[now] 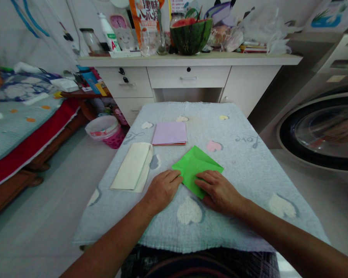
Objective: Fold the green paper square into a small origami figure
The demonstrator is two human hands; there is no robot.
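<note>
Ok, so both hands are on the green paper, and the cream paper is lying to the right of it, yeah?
Not quite. The head view shows the left hand and the right hand both on the green paper, but the cream paper lies to the left of it, not the right.
</note>
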